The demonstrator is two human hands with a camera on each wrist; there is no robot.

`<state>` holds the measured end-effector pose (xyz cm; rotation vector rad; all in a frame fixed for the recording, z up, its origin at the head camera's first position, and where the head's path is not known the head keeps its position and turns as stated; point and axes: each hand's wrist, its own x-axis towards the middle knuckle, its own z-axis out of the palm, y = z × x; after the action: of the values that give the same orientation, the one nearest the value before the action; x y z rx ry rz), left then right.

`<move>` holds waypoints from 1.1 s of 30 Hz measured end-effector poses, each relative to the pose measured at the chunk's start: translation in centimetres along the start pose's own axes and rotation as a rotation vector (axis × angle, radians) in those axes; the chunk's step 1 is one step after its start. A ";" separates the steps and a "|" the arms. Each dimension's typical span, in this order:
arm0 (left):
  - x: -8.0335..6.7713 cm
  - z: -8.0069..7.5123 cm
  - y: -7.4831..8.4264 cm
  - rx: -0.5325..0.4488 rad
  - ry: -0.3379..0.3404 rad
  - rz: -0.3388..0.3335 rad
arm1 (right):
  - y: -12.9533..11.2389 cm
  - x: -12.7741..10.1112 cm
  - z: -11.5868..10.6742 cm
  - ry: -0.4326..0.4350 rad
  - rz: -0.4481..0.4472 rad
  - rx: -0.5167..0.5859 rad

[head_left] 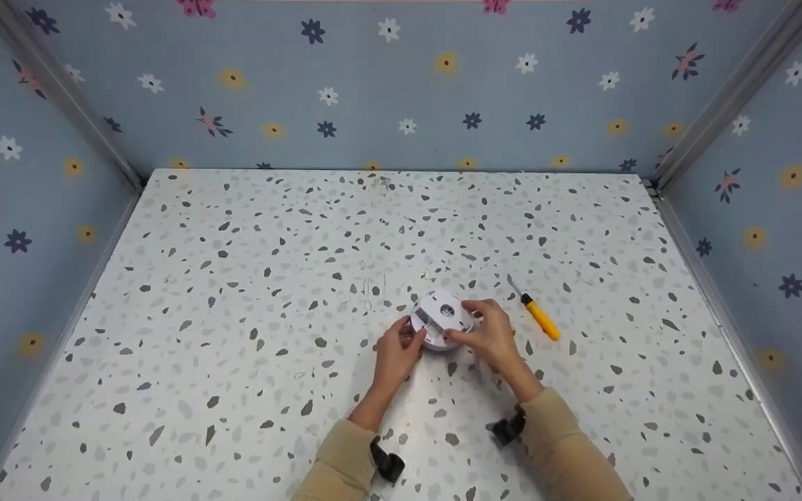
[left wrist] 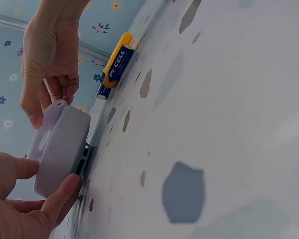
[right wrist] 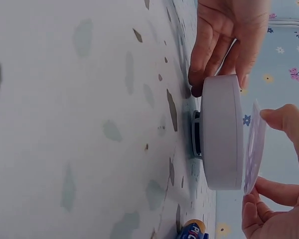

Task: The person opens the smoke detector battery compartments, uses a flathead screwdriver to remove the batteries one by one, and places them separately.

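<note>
A round white device (head_left: 443, 319) lies flat on the speckled table (head_left: 234, 313). My left hand (head_left: 409, 337) grips its left rim between thumb and fingers; the left wrist view shows that grip on the device (left wrist: 60, 154) from the side. My right hand (head_left: 469, 332) pinches a thin round cover (right wrist: 254, 147), tilted up off the device body (right wrist: 220, 132). A dark clip part sticks out under the body, against the table. A blue and yellow battery (left wrist: 114, 67) lies just beyond the right hand.
A yellow-handled screwdriver (head_left: 539, 314) lies to the right of the hands, tip pointing away. Flowered blue walls (head_left: 401, 90) close the table on three sides. Black wrist straps (head_left: 387, 463) sit at both beige sleeves.
</note>
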<state>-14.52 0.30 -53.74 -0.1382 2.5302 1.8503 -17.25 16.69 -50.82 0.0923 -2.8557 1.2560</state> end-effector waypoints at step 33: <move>4.1 -0.5 0.4 0.062 0.113 0.020 | 0.6 0.0 -1.4 0.080 -0.015 -0.002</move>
<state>-18.65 -0.38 -53.42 -0.2242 2.6694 1.8181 -17.33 18.11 -50.34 0.0620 -2.7833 1.2251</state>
